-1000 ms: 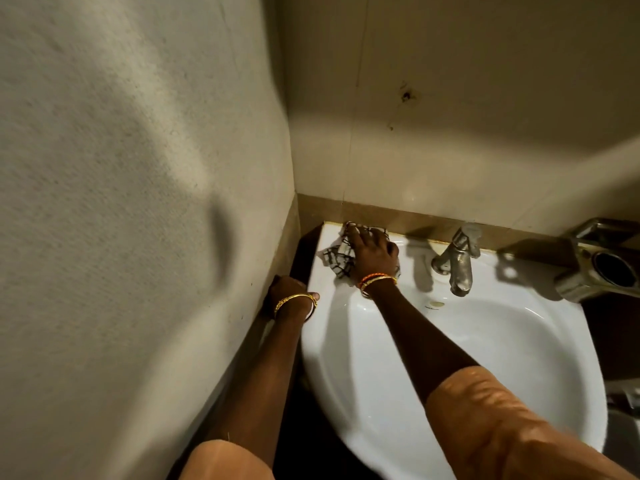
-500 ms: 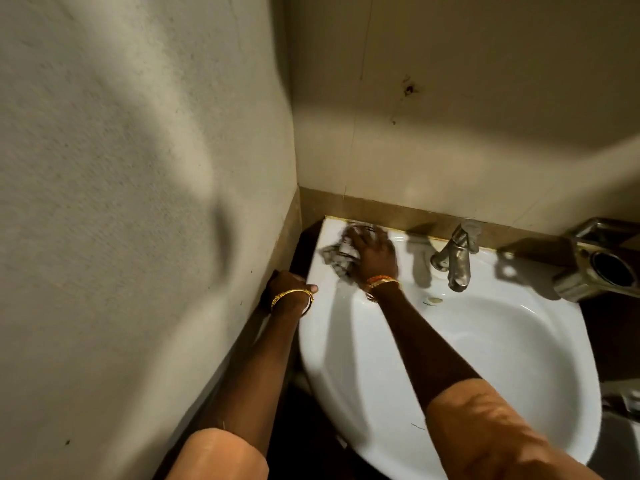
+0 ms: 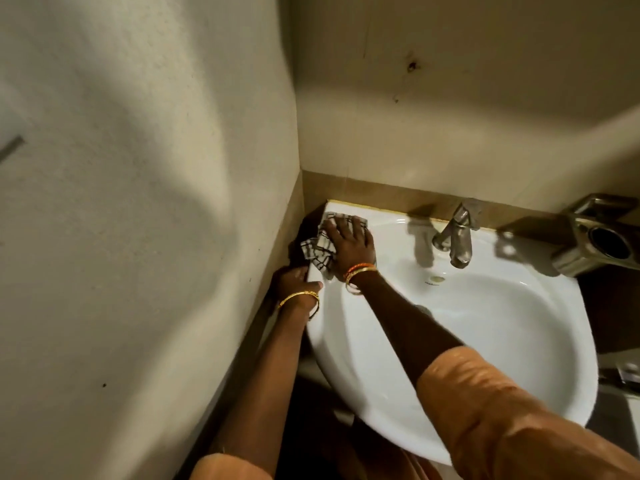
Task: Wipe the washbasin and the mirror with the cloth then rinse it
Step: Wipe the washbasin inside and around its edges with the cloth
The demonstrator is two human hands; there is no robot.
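Wiping: I judge the washbasin (image 3: 450, 341) step is in hand.
Cloth (image 3: 320, 249): checked, on the basin's back-left corner, left of the tap (image 3: 457, 237).
Right hand (image 3: 351, 244): fingers spread flat, pressing the cloth.
Left hand (image 3: 294, 280): grips the basin's left rim.
Next: I'd sweep toward the tap; no mirror in view.

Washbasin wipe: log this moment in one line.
right hand presses cloth | washbasin back-left corner | left hand on rim

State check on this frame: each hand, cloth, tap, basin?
right hand: flat, pressing the cloth
left hand: gripping the basin's left rim
cloth: crumpled, on the back-left corner
tap: no water running
washbasin: bowl holds no water
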